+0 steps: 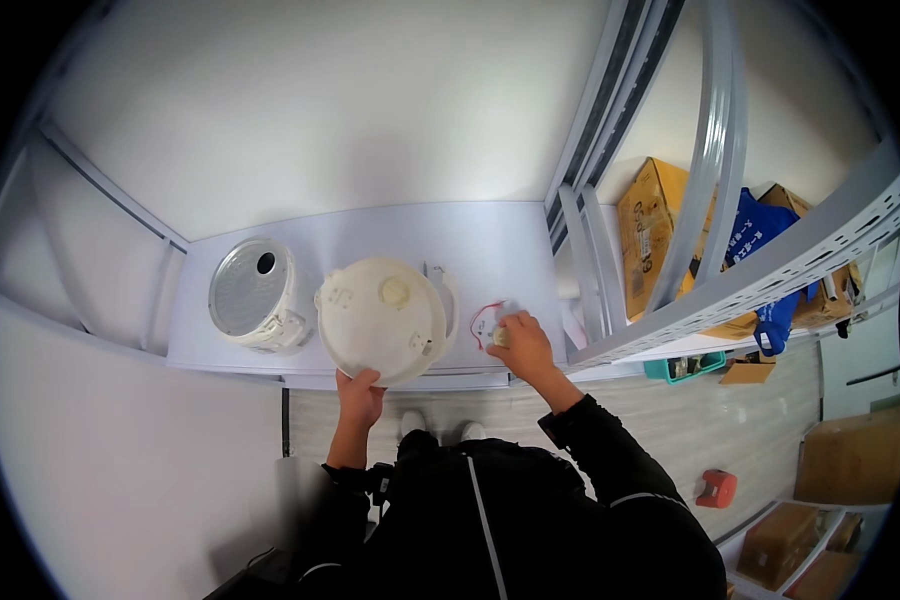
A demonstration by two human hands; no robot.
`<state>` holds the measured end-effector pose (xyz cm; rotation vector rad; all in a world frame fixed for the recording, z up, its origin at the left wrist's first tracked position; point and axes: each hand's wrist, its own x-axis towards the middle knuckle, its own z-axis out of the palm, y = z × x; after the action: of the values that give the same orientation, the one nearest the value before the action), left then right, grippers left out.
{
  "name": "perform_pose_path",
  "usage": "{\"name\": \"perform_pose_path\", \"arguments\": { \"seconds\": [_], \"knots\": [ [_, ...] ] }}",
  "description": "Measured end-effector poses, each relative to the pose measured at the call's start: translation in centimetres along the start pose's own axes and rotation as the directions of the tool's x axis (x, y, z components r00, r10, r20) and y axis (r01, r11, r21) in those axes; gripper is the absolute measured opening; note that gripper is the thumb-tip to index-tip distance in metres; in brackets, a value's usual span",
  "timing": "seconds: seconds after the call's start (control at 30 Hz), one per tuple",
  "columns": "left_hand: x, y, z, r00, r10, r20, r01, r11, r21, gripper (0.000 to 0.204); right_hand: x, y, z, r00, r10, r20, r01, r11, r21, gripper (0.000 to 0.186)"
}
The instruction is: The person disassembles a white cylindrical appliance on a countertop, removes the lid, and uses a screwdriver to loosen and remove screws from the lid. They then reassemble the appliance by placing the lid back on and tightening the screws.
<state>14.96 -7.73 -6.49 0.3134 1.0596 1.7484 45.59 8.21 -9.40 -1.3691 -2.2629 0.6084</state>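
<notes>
My left hand (pixel 361 400) grips the near edge of a round off-white plastic lid (pixel 370 330), thumb on top. The lid is tilted up, showing molded details and a round cream disc (pixel 395 291) in its upper part. On the right, my right hand (pixel 528 348) is closed around a small cream-coloured piece (pixel 501 337), mostly hidden by the fingers. Beside it on the shelf lies a thin red wire (pixel 473 322). At the left stands a white round appliance body (pixel 292 315) with a silvery perforated-looking top and a dark round hole.
The white shelf (pixel 490 235) has a grey metal frame (pixel 610 130) at its right. Beyond that are a yellow cardboard box (pixel 655 235) and a blue bag (pixel 760 235). Lower down sit a teal bin (pixel 685 368), a red stool (pixel 716 489) and brown boxes (pixel 855 455).
</notes>
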Motion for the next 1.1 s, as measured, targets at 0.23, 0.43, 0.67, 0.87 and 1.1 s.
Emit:
{"name": "perform_pose_path", "arguments": {
  "seconds": [0.23,0.43,0.67,0.87,1.1],
  "knots": [
    [-1.8,1.6,-2.4,0.997,-0.068,0.044,0.070,0.996,-0.051,0.080,1.0,-4.2,-1.5,0.994,0.002,-0.106,-0.014,0.994,-0.107,0.056],
    [-2.6,2.2,-3.4,0.995,-0.070,0.075,0.073,0.997,-0.036,0.082,3.6,-7.9,0.9,0.970,-0.225,-0.090,0.218,0.973,-0.079,0.041],
    [-3.3,3.1,-6.6,0.991,-0.065,0.121,0.056,0.995,0.077,0.086,6.4,-12.3,4.9,0.969,-0.196,0.148,0.234,0.920,-0.313,0.042],
    [-4.1,3.8,-9.4,0.987,-0.075,0.142,0.054,0.988,0.146,0.084,7.0,-13.4,6.9,0.978,-0.063,0.199,0.139,0.906,-0.400,0.041],
    [-2.8,4.1,-10.7,0.978,-0.117,0.172,0.092,0.985,0.148,0.080,8.6,-14.0,4.6,0.997,0.060,0.042,-0.055,0.992,-0.117,0.038]
  ]
}}
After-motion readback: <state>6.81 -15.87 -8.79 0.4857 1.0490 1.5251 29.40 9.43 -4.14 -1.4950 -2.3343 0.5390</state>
